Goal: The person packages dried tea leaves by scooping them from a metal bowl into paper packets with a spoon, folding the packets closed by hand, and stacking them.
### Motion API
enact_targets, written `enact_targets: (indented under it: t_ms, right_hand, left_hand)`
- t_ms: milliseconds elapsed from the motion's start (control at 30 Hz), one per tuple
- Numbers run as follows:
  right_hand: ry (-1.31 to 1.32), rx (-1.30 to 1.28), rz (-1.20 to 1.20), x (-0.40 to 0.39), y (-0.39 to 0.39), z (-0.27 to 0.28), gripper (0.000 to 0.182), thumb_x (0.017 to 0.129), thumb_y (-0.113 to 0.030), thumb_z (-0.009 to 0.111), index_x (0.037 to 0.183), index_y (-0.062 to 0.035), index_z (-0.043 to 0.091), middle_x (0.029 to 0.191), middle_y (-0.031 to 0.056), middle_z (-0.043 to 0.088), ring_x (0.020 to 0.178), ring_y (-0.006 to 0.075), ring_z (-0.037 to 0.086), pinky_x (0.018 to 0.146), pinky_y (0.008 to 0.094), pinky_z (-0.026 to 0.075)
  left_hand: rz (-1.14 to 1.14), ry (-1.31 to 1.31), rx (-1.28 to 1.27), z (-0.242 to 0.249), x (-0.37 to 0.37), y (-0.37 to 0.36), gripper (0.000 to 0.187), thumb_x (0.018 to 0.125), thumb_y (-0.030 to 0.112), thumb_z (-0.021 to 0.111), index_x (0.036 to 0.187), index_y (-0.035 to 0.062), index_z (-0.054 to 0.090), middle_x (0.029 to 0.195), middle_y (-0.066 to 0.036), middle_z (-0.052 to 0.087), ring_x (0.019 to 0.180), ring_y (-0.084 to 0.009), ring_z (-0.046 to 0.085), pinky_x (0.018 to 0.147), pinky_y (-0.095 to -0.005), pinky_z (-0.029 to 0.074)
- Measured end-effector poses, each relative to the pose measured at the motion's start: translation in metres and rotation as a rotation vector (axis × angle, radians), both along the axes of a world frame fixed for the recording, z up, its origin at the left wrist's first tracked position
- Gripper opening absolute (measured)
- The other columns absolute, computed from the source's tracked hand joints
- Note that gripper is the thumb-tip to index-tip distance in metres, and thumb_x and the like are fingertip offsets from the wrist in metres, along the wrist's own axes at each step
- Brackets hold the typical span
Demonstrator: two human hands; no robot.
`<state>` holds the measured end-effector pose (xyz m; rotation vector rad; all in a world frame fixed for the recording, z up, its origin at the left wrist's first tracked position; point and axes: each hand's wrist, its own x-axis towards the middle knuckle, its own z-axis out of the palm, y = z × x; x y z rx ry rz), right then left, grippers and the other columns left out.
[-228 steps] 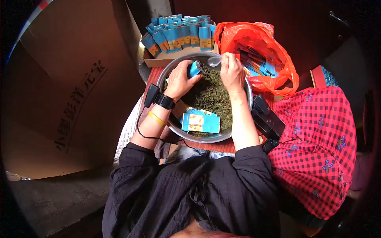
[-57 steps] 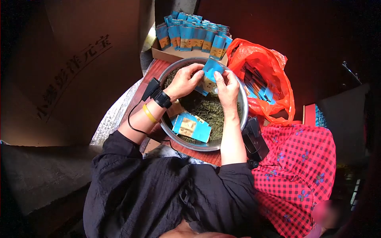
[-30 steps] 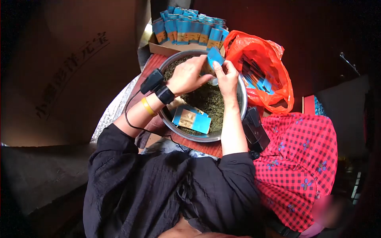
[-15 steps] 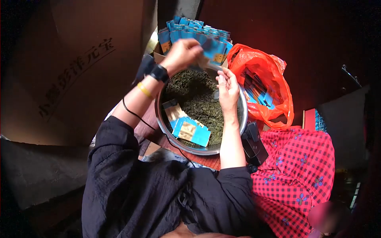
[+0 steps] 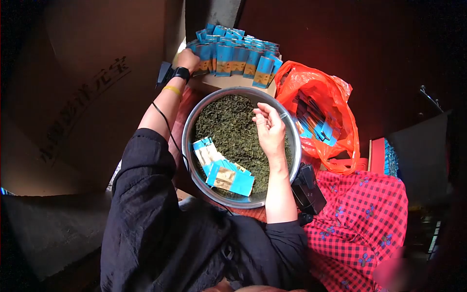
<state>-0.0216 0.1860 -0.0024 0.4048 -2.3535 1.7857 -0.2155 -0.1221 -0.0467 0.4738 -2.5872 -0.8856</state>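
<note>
A round metal basin (image 5: 186,146) holds loose dark-green dried leaves (image 5: 228,121), probably tea. On the leaves lie several blue-and-gold paper packets (image 5: 228,177), fanned at the near left. My right hand (image 5: 270,129) hovers over the basin's right side with curled fingers, a short pale stub (image 5: 283,116) showing beside it; I cannot tell what it grips. Beyond the basin, my left hand (image 5: 188,59) is closed at the left end of a row of upright packets (image 5: 238,56), its fingertips hidden from view.
The packet row stands on a cardboard surface (image 5: 233,82). To the right, a red plastic bag (image 5: 343,121) holds more packets. A black box-like device (image 5: 310,192) sits beside the basin. Red checked cloth (image 5: 360,224) covers the lower right; a large printed carton (image 5: 87,97) rises at left.
My left hand has moved left and away from over the basin to the end of the packet row. My right hand has come down slightly, away from the basin's far rim.
</note>
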Motion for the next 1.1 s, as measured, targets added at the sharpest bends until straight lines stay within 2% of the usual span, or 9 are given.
enact_targets:
  t_ms: [200, 367, 433, 633, 767, 833, 900, 967, 1100]
  right_hand:
    - [0.006, 0.019, 0.008, -0.003, 0.002, -0.005, 0.027, 0.096, -0.008, 0.057, 0.121, 0.0025, 0.056, 0.104, 0.0102, 0.065, 0.090, 0.0130, 0.065, 0.080, 0.0256, 0.055]
    - [-0.005, 0.108, 0.015, -0.008, 0.002, -0.012, 0.025, 0.095, -0.006, 0.056, 0.119, 0.0024, 0.058, 0.102, 0.0103, 0.068, 0.087, 0.0128, 0.065, 0.079, 0.0256, 0.054]
    - [-0.048, 0.095, 0.066, -0.009, 0.002, -0.015, 0.024, 0.095, -0.008, 0.057, 0.116, 0.0028, 0.060, 0.100, 0.0095, 0.069, 0.086, 0.0125, 0.065, 0.079, 0.0260, 0.053]
    - [-0.273, 0.259, 0.625, 0.013, -0.008, 0.001, 0.016, 0.088, -0.010, 0.066, 0.101, -0.0013, 0.067, 0.087, 0.0016, 0.067, 0.081, 0.0081, 0.061, 0.074, 0.0237, 0.050]
    - [-0.303, 0.644, 0.810, 0.035, -0.022, 0.018, 0.033, 0.077, -0.027, 0.074, 0.102, -0.0056, 0.067, 0.083, 0.0040, 0.069, 0.077, 0.0143, 0.066, 0.071, 0.0292, 0.051]
    - [-0.149, 0.858, 0.838, 0.045, -0.027, 0.019, 0.040, 0.072, -0.041, 0.071, 0.098, -0.0107, 0.067, 0.080, 0.0072, 0.068, 0.077, 0.0244, 0.066, 0.068, 0.0352, 0.049]
    - [-0.115, 0.990, 0.912, 0.045, -0.032, 0.020, 0.036, 0.073, -0.038, 0.068, 0.094, -0.0090, 0.067, 0.079, 0.0097, 0.067, 0.077, 0.0271, 0.066, 0.069, 0.0375, 0.049]
    - [-0.164, 0.914, 0.918, 0.040, -0.028, 0.020, 0.034, 0.074, -0.037, 0.067, 0.092, -0.0076, 0.066, 0.079, 0.0112, 0.067, 0.076, 0.0268, 0.065, 0.069, 0.0375, 0.049]
    - [-0.248, 0.489, 0.768, 0.016, -0.004, 0.008, 0.025, 0.081, -0.024, 0.063, 0.084, 0.0007, 0.063, 0.070, 0.0125, 0.064, 0.068, 0.0155, 0.062, 0.062, 0.0340, 0.048]
  left_hand:
    - [0.080, -0.024, 0.000, 0.014, 0.017, 0.014, 0.038, 0.083, 0.019, 0.054, 0.115, -0.0020, 0.053, 0.108, -0.028, 0.065, 0.101, -0.0443, 0.063, 0.087, -0.0519, 0.051]
    - [0.128, 0.143, -0.067, 0.010, 0.013, 0.001, 0.035, 0.084, 0.023, 0.060, 0.108, -0.0027, 0.059, 0.104, -0.026, 0.066, 0.096, -0.0405, 0.066, 0.083, -0.0460, 0.054]
    - [0.078, 0.270, -0.005, -0.006, 0.000, -0.012, 0.039, 0.078, 0.013, 0.059, 0.113, -0.0011, 0.049, 0.105, -0.034, 0.061, 0.100, -0.0470, 0.060, 0.086, -0.0514, 0.050]
    - [-0.107, 0.361, -0.024, -0.003, 0.001, -0.023, 0.037, 0.079, 0.016, 0.059, 0.108, -0.0047, 0.053, 0.097, -0.031, 0.063, 0.097, -0.0469, 0.061, 0.084, -0.0506, 0.051]
    - [-0.319, 0.332, 0.038, 0.022, 0.031, -0.003, 0.049, 0.077, 0.022, 0.066, 0.120, 0.0002, 0.055, 0.101, -0.027, 0.065, 0.098, -0.0394, 0.064, 0.084, -0.0449, 0.052]
    - [-0.387, 0.097, -0.074, 0.094, 0.104, 0.041, 0.049, 0.077, 0.022, 0.067, 0.122, 0.0052, 0.057, 0.107, -0.024, 0.065, 0.101, -0.0352, 0.065, 0.087, -0.0408, 0.052]
    - [-0.705, 0.218, 0.114, 0.071, 0.114, 0.057, 0.031, 0.091, 0.019, 0.061, 0.112, -0.0043, 0.058, 0.101, -0.015, 0.069, 0.094, -0.0224, 0.067, 0.083, -0.0353, 0.054]
    - [-0.841, 0.114, 0.262, 0.065, 0.140, 0.076, 0.030, 0.095, 0.017, 0.060, 0.118, -0.0023, 0.059, 0.099, -0.007, 0.068, 0.092, -0.0119, 0.063, 0.081, -0.0272, 0.052]
    - [-0.943, -0.143, 0.558, 0.065, 0.178, 0.104, 0.033, 0.097, 0.023, 0.059, 0.119, -0.0007, 0.059, 0.101, -0.004, 0.066, 0.091, -0.0105, 0.062, 0.078, -0.0251, 0.051]
